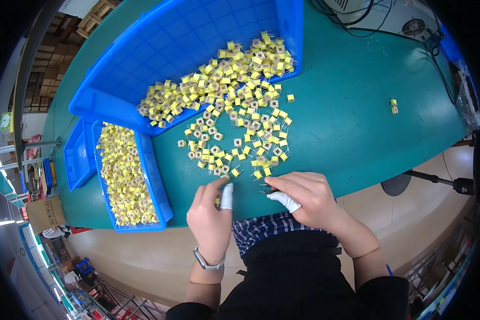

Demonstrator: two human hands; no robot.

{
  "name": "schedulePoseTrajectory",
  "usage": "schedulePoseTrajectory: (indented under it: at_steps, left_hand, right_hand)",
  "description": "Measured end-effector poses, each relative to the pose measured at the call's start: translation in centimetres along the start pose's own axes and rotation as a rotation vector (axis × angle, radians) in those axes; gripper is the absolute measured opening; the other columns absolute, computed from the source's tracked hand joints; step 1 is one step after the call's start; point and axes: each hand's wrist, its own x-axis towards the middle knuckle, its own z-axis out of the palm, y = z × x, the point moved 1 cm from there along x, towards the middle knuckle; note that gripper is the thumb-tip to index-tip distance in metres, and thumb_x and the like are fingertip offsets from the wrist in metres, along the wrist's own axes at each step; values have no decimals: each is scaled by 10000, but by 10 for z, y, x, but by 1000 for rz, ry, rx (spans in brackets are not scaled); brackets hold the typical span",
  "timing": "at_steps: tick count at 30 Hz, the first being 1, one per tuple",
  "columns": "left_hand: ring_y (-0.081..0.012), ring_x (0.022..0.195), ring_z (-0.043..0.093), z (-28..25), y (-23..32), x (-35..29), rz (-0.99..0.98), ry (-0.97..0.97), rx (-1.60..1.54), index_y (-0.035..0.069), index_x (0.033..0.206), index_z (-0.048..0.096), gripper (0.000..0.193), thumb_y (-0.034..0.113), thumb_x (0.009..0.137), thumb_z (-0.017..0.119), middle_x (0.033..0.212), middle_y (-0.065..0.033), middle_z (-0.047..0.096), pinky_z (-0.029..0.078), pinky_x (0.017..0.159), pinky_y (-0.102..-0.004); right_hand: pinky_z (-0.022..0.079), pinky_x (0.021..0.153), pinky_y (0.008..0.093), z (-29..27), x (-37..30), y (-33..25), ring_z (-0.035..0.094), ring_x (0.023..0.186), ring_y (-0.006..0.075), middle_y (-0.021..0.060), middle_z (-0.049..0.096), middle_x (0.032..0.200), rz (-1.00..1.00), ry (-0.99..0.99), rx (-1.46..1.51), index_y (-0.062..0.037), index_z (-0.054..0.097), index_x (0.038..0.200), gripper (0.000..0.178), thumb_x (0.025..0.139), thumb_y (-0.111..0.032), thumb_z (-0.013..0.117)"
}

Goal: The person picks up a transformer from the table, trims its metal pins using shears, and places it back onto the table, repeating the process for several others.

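My left hand is curled at the near edge of the loose pile, its thumb in a white finger cover. Between its fingers and thumb shows a small yellow component, mostly hidden. To its right, my right hand pinches a slim dark tool whose thin tips point left; its exact kind is hard to make out. A white cover is on this thumb too. Beyond both hands, many yellow wound components with pale square faces and thin wire legs lie scattered on the green table.
A large blue bin lies tipped on its side, components spilling from its opening. At left stands a smaller blue bin full of them, beside another blue tray. Two components lie apart at right. Cables and a pale machine occupy the far right.
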Motion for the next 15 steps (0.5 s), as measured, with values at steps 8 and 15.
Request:
schedulePoseTrajectory:
  at_steps: [8, 15]
  left_hand:
    - [-215, 718, 601, -3, -7, 0, -68, 70, -79, 26, 1034, 721, 188, 14, 854, 773, 806, -94, 625, 492, 676, -331]
    - [-220, 715, 623, 10, -21, 1, -124, 2, -67, 52, 1080, 737, 248, 73, 842, 805, 818, -91, 644, 500, 662, -336]
  right_hand:
    - [577, 664, 373, 1, 0, -1, 742, 785, 302, 151, 746, 895, 4, 5, 16, 29, 722, 1098, 306, 805, -42, 780]
    - [581, 667, 377, 2, 1, -1, 741, 781, 304, 149, 747, 897, -6, -4, 7, 30, 722, 1100, 299, 818, -54, 772]
